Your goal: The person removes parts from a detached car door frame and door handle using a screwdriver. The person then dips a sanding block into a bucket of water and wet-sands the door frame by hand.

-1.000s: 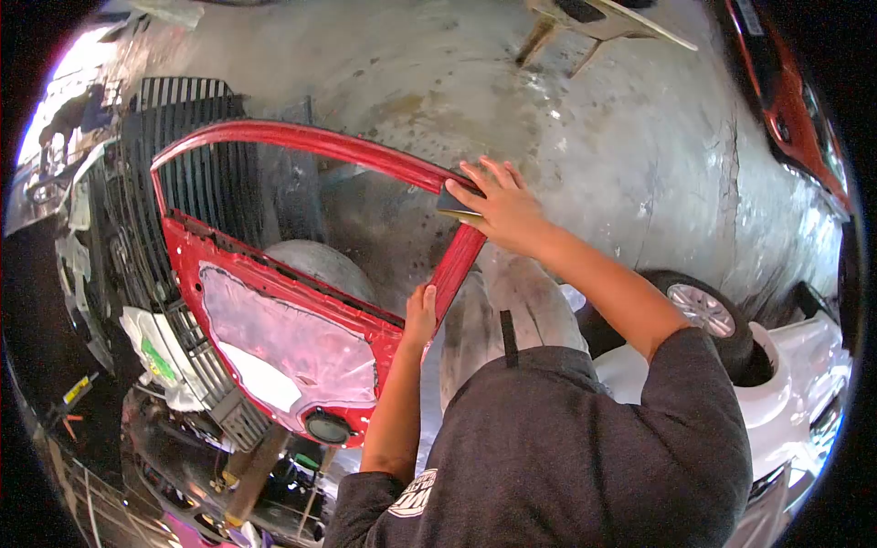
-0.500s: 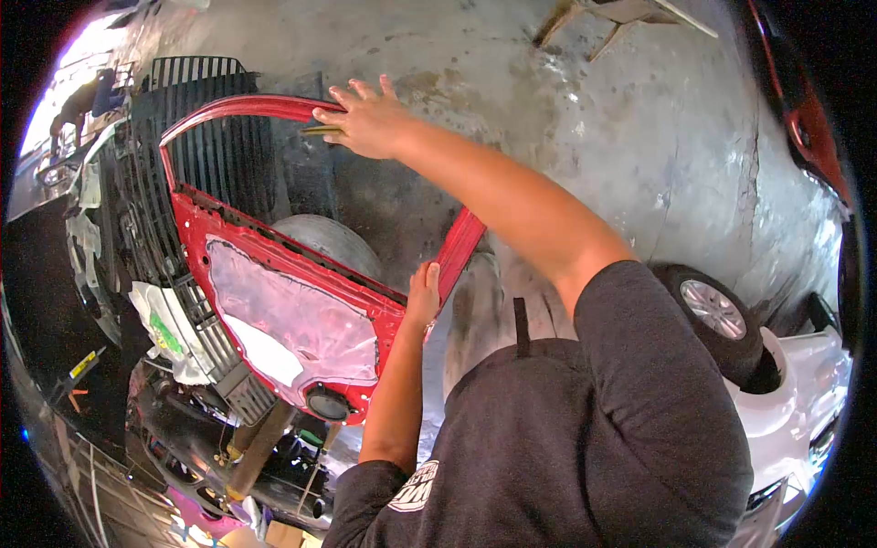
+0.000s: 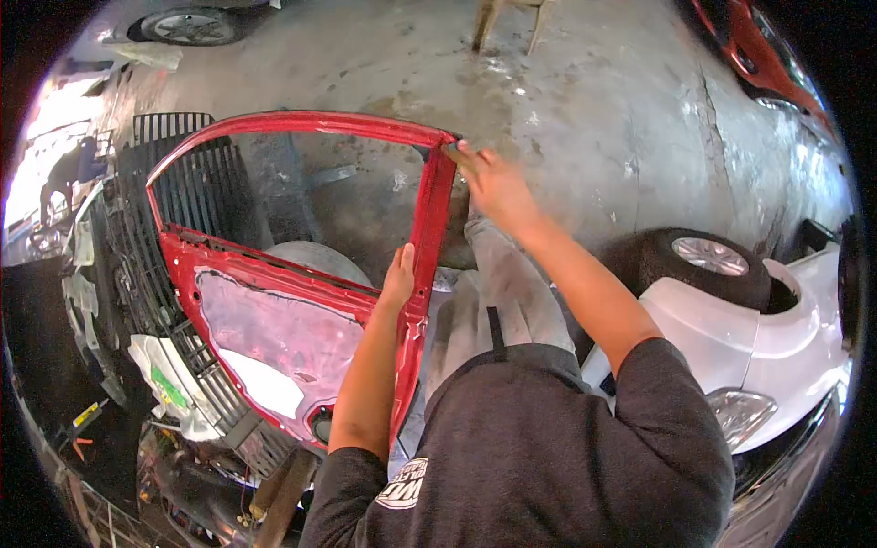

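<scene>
A red car door (image 3: 283, 123) stands before me, with an open window frame and a greyish sheet over its inner panel. My left hand (image 3: 399, 279) is closed on the rear upright of the window frame, just above the panel. At the frame's upper right corner, my right hand (image 3: 498, 187) presses a thin flat piece, apparently folded sandpaper (image 3: 452, 153), against the red metal. That hand is slightly blurred, and its fingers partly hide the piece.
Behind the door are black slatted grilles (image 3: 196, 183) and a rounded grey object (image 3: 320, 260). A white car body part (image 3: 713, 320) and a tyre with a silver wheel (image 3: 708, 256) lie to the right. Wooden legs (image 3: 512, 23) stand on the concrete floor ahead.
My right hand has slid along the top of the window frame from its middle to the right corner, carrying the thin piece. My left hand stays on the upright. The view has shifted.
</scene>
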`<action>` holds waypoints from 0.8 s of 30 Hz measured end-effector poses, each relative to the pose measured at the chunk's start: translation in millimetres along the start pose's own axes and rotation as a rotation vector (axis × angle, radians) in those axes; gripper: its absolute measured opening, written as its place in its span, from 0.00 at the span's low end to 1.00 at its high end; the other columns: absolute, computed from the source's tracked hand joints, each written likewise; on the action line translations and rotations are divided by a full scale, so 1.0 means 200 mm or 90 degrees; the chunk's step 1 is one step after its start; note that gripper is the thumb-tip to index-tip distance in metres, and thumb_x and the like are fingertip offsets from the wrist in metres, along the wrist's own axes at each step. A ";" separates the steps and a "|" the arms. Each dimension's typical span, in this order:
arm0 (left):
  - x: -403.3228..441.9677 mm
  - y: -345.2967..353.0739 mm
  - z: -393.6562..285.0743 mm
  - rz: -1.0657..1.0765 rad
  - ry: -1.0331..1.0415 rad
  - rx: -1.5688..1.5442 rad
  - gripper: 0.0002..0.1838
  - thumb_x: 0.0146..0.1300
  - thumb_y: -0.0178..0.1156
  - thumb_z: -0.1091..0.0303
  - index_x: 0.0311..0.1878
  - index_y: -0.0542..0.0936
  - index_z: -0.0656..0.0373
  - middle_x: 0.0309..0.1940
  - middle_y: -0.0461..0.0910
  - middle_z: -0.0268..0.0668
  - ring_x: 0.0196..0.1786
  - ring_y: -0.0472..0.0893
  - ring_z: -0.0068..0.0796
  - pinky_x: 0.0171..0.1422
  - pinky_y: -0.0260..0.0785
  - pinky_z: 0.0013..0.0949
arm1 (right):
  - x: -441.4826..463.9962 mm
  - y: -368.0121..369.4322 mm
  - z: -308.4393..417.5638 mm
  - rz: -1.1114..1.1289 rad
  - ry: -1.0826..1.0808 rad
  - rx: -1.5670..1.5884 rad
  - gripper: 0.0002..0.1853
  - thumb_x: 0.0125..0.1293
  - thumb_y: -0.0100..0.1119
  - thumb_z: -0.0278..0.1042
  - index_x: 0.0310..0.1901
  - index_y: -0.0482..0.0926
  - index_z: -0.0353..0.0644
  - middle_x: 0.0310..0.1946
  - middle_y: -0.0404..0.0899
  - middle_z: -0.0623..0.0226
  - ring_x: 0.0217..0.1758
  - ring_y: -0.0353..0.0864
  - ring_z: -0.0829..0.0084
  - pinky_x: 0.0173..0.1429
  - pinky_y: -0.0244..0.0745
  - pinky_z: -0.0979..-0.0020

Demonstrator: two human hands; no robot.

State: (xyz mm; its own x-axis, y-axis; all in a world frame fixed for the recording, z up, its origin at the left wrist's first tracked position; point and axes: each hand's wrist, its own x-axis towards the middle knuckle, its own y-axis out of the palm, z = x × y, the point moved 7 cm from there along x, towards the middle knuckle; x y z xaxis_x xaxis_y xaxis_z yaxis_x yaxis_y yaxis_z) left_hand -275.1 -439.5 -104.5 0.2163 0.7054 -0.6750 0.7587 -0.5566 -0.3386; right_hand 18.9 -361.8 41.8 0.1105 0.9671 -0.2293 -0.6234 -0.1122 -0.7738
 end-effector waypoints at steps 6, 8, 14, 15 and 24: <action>-0.04 0.00 -0.10 0.002 -0.008 -0.014 0.39 0.77 0.35 0.37 0.68 0.68 0.67 0.66 0.70 0.59 0.72 0.67 0.54 0.74 0.58 0.42 | -0.04 0.23 0.00 -0.059 -0.175 -0.323 0.35 0.63 0.56 0.30 0.73 0.64 0.57 0.50 0.75 0.60 0.52 0.81 0.59 0.51 0.78 0.56; -0.07 -0.01 -0.17 -0.014 -0.010 0.022 0.40 0.76 0.34 0.36 0.68 0.68 0.67 0.66 0.71 0.59 0.71 0.68 0.56 0.74 0.58 0.43 | -0.11 0.31 0.02 -0.035 -0.186 -0.347 0.35 0.63 0.56 0.31 0.74 0.64 0.59 0.50 0.76 0.61 0.51 0.80 0.60 0.50 0.76 0.56; -0.08 -0.01 -0.15 -0.017 -0.027 0.017 0.42 0.75 0.33 0.33 0.69 0.68 0.66 0.66 0.70 0.59 0.71 0.67 0.58 0.74 0.58 0.44 | -0.62 0.84 0.10 0.129 -0.361 -0.316 0.31 0.65 0.55 0.35 0.71 0.68 0.60 0.45 0.76 0.63 0.48 0.80 0.63 0.49 0.74 0.58; -0.07 -0.01 -0.13 -0.015 -0.030 0.000 0.42 0.75 0.33 0.33 0.69 0.69 0.65 0.67 0.70 0.59 0.71 0.67 0.58 0.74 0.57 0.44 | -0.67 0.86 0.14 0.159 -0.413 -0.295 0.30 0.65 0.55 0.35 0.71 0.69 0.60 0.45 0.76 0.64 0.49 0.80 0.63 0.50 0.73 0.58; -0.02 0.02 -0.07 0.020 -0.023 -0.014 0.45 0.74 0.33 0.32 0.71 0.66 0.67 0.69 0.67 0.60 0.74 0.64 0.55 0.77 0.53 0.43 | -0.09 0.24 0.04 -0.044 -0.455 -0.467 0.25 0.65 0.57 0.36 0.65 0.74 0.54 0.49 0.77 0.66 0.53 0.79 0.64 0.49 0.73 0.57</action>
State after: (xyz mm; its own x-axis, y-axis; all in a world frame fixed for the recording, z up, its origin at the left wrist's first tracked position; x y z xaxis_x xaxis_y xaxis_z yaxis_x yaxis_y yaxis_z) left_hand -264.7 -437.7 -94.3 0.2187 0.6713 -0.7082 0.7649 -0.5686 -0.3027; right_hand -20.4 -382.9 13.5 -0.5077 0.8601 0.0484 0.0210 0.0685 -0.9974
